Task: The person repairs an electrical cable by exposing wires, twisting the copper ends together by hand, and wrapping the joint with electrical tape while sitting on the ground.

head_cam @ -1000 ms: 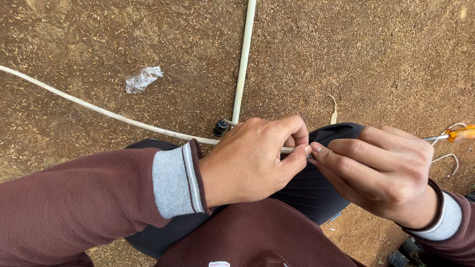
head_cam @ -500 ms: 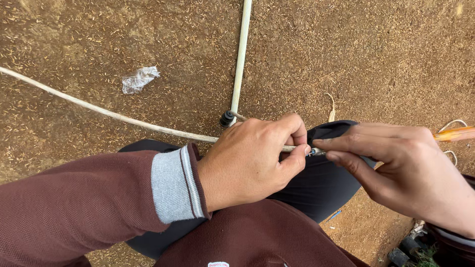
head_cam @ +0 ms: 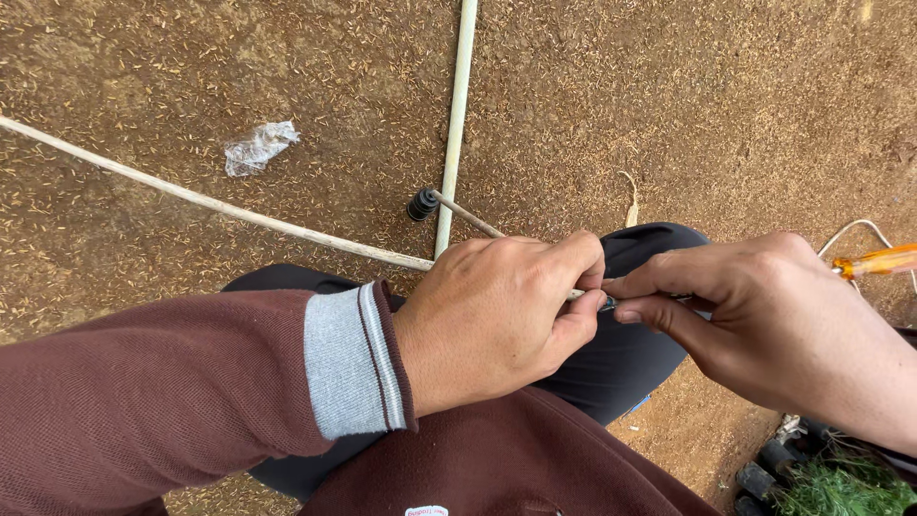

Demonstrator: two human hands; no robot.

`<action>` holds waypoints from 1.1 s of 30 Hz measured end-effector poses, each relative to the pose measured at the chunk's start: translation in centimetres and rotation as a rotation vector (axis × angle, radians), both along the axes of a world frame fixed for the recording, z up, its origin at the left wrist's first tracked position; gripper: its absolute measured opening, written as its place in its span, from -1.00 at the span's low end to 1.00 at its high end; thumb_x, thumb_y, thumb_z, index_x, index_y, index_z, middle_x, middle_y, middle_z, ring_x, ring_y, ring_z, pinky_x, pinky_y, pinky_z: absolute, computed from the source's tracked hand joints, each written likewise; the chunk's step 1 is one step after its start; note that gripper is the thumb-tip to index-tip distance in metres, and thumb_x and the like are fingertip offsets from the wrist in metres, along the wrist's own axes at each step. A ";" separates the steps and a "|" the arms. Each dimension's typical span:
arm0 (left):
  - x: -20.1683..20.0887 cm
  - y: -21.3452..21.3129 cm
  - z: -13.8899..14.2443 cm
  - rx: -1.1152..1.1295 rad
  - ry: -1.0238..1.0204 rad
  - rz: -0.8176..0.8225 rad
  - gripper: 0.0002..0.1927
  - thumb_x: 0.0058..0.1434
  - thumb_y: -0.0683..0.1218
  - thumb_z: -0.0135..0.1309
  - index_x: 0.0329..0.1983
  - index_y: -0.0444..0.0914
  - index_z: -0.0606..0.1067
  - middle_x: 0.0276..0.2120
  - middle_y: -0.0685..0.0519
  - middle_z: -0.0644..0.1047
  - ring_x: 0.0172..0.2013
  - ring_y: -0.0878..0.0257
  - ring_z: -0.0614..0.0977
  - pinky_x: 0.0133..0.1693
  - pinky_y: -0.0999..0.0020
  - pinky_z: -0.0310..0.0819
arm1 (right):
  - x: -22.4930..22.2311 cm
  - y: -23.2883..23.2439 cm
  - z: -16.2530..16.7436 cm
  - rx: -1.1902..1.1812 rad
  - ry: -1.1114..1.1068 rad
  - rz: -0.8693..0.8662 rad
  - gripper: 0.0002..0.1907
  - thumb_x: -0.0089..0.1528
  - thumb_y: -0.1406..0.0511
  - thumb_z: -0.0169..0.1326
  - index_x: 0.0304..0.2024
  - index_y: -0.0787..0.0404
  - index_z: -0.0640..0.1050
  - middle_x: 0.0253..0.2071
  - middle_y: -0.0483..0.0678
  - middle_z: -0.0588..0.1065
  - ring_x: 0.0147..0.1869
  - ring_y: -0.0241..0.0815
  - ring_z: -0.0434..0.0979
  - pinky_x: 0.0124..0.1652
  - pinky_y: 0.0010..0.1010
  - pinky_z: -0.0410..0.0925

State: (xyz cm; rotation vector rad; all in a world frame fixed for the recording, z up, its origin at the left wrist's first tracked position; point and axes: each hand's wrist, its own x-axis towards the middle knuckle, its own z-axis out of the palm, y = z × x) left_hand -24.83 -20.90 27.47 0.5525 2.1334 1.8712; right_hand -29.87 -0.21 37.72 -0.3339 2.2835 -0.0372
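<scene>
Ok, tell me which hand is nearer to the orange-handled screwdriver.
Right. The right hand lies just below and left of the orange-handled screwdriver, whose handle shows past its knuckles; whether they touch is unclear. The left hand is farther left, beyond the right hand.

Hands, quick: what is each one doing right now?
Left hand: closed, pinching the thin white cable at its end.
Right hand: closed, fingertips pinched on the same cable end; what else it holds cannot be told.

Maroon sleeve, grey striped cuff; orange screwdriver handle; white pipe.
</scene>
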 end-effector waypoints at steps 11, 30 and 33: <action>0.0 -0.2 0.3 -0.023 -0.031 -0.052 -0.85 0.27 -0.04 0.06 -0.24 -0.22 0.47 -0.56 0.01 0.59 -0.47 0.06 0.68 -0.38 0.08 0.54 | 0.4 -0.1 0.3 0.062 -0.024 0.032 -0.80 0.16 0.12 0.28 -0.17 -0.07 0.73 -0.45 -0.21 0.69 -0.43 -0.28 0.66 -0.41 -0.38 0.46; 0.3 -0.2 0.0 -0.033 0.110 -0.031 -0.83 0.30 -0.05 0.07 -0.25 -0.24 0.42 -0.56 0.00 0.54 -0.45 0.04 0.65 -0.40 0.08 0.51 | 0.3 0.0 0.1 -0.028 -0.032 0.092 -0.88 0.11 0.17 0.27 -0.33 -0.02 0.71 -0.49 -0.20 0.67 -0.42 -0.23 0.71 -0.43 -0.33 0.46; 0.3 -0.1 -0.2 -0.054 0.112 -0.056 -0.82 0.31 -0.04 0.07 -0.26 -0.25 0.41 -0.56 0.01 0.54 -0.45 0.06 0.65 -0.41 0.10 0.51 | 0.1 -0.1 0.0 0.007 -0.075 0.077 -0.89 0.12 0.16 0.26 -0.32 -0.04 0.71 -0.48 -0.23 0.68 -0.42 -0.26 0.72 -0.43 -0.34 0.47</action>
